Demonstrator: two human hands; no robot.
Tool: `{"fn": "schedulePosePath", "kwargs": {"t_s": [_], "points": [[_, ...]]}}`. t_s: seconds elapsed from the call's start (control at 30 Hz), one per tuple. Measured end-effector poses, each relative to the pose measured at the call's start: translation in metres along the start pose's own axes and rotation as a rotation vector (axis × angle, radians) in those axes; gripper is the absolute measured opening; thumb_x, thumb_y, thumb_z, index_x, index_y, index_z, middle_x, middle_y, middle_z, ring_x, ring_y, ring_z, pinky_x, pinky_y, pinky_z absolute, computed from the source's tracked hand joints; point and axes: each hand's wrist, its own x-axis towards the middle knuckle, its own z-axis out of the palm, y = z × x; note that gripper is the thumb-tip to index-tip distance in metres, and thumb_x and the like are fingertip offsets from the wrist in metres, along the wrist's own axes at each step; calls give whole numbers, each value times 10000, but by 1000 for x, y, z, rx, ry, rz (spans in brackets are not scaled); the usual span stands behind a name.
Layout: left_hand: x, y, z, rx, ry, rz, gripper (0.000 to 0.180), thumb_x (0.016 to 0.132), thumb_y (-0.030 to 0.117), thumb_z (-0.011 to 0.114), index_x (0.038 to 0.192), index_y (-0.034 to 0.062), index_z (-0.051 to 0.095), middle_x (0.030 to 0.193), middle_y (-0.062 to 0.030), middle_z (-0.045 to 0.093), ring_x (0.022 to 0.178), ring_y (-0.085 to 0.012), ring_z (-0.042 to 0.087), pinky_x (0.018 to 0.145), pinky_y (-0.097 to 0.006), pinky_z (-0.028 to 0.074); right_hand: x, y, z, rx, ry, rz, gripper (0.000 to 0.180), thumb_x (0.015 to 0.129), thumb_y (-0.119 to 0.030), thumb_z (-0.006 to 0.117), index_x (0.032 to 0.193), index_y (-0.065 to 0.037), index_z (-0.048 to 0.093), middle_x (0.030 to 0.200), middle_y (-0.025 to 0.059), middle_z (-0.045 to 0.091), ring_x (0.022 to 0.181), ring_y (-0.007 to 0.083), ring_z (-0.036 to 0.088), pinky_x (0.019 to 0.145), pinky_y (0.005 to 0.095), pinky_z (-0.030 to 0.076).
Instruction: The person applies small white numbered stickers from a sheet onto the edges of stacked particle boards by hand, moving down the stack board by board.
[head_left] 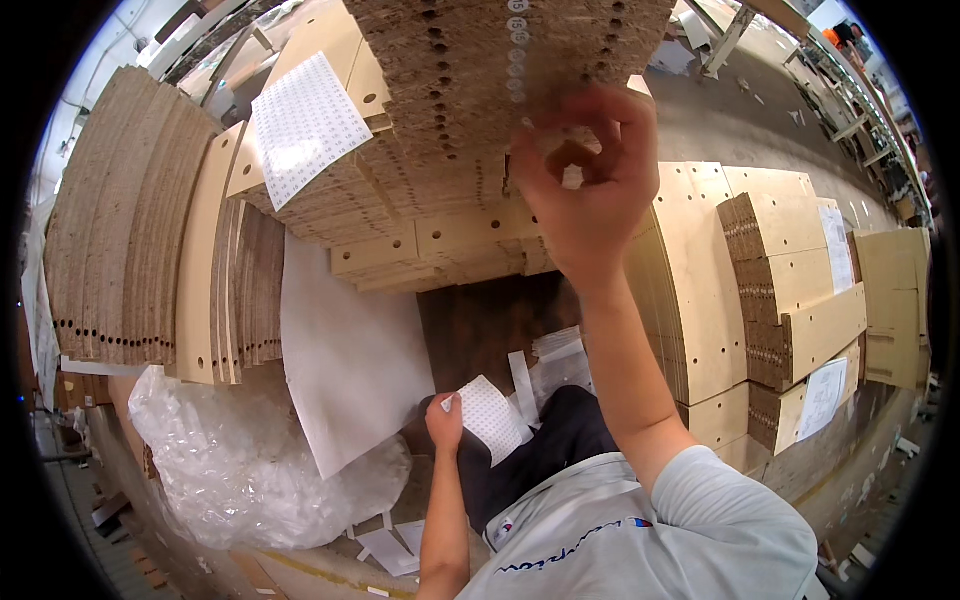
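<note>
My right hand (585,190) is raised in the upper centre of the frame, thumb and forefinger pinched together against the drilled edge of a stack of particleboard panels (450,90), where a column of small white round stickers (517,50) runs down the holes; whether a sticker sits between those fingertips I cannot tell. My left hand (445,420) is low in the centre of the frame, fingers closed on the corner of a small white sticker sheet (492,415) held just above my dark trouser leg. A second, larger sticker sheet (305,125) lies on top of the boards at upper left. More boards (130,220) stand on edge at the left. A large white paper sheet (350,350) hangs below them, with crumpled clear plastic wrap (230,470) at lower left. Pale plywood panels (790,290) are stacked at the right.
</note>
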Motion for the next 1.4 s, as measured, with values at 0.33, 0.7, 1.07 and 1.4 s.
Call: {"fn": "schedulePosePath", "kwargs": {"t_s": [0.33,0.7,1.07,1.4], "points": [[1,0,-6,32,-7,-40,329,896,294,708,1043,1,735,995,-218,738,974,-348,710,884,-413,524,3,9,8,-189,-21,-192,408,760,127,756,1075,-45,562,1044,48,589,870,121,705,475,183,447],[1,-5,-3,20,17,13,308,900,306,700,1031,31,740,978,-222,735,974,-378,708,861,-438,529,10,18,-4,-362,88,-152,332,714,-43,857,958,-85,636,802,22,625,633,115,593,546,275,481],[-4,139,-46,-485,-197,154,226,959,190,710,1034,-23,714,899,-36,707,827,-94,612,773,-261,491,-86,-1,-59,-322,-694,7,304,758,-111,796,1033,-97,667,893,52,651,835,254,654,712,388,542],[-3,227,-76,-664,-434,236,250,1026,143,597,1150,-50,696,975,-26,724,857,-70,627,778,-235,502,-106,7,-82,-454,-1051,-33,333,774,-112,775,1089,-58,683,1028,73,655,1010,282,617,893,419,494]]}}
